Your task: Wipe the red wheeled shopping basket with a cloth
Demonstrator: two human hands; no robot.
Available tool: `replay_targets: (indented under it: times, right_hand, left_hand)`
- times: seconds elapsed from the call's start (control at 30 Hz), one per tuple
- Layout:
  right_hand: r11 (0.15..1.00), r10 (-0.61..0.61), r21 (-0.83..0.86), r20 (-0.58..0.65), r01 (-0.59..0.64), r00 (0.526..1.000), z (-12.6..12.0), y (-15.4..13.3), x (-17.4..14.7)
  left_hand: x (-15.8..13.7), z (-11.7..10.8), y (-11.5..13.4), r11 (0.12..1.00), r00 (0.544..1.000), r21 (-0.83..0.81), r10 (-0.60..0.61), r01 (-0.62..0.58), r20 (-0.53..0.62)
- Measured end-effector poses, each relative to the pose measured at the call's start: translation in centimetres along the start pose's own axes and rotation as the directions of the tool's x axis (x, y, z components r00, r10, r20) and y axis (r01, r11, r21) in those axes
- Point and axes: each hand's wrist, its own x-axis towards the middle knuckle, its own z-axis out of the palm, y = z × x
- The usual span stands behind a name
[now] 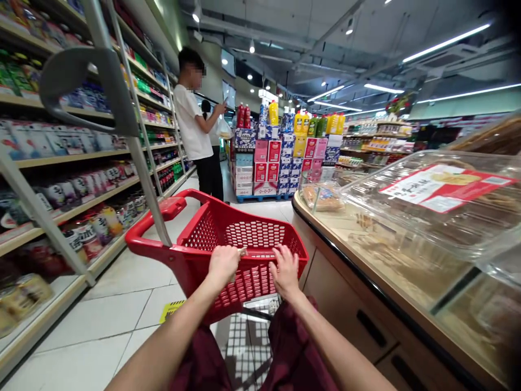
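Observation:
A red plastic shopping cart [252,271] with a perforated basket stands in front of me, its grey handle bar [146,179] rising at the left. My left hand [223,266] is closed in a fist at the near rim of the basket. A small pale thing [242,251] pokes out from its fingers, too small to name. My right hand [286,270] lies at the same rim farther right, fingers apart and slightly bent, with nothing seen in it. Inside the basket, the part that shows holds no goods; the bottom is partly hidden.
Shelves of packaged goods [73,217] line the left side. At right, a counter [407,309] carries clear plastic food boxes [439,190], close to the cart. Ahead, a person in a white shirt [193,122] looks at a phone, beside stacked drink cartons [267,163]. A yellow floor sticker [171,310] lies left.

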Motion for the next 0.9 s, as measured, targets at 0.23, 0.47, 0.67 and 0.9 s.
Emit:
replay_targets:
  times: [0.23,0.47,0.67,0.9]
  right_hand:
    - [0.918,-0.293,0.334,0.214,0.212,0.932,3.0,-9.1,3.1]
    - [0.840,0.147,0.505,0.141,-0.199,0.979,2.2,-7.0,6.1]
    - [0.921,-0.145,0.366,0.009,0.132,0.989,3.3,-9.4,5.0]
    - [0.904,-0.240,0.377,0.053,0.204,0.969,3.2,-11.0,3.4]
  left_hand:
    - [-1.2,-2.4,-2.9,0.997,0.990,-0.063,0.045,-0.037,0.136]
    - [-3.2,-2.4,-5.7,0.996,0.989,-0.012,-0.086,0.086,-0.120]
    - [-2.9,-1.0,-5.6,0.995,0.978,0.069,-0.061,0.076,-0.200]
    - [-2.2,-1.0,-5.4,0.991,0.976,0.118,-0.043,0.069,-0.212]
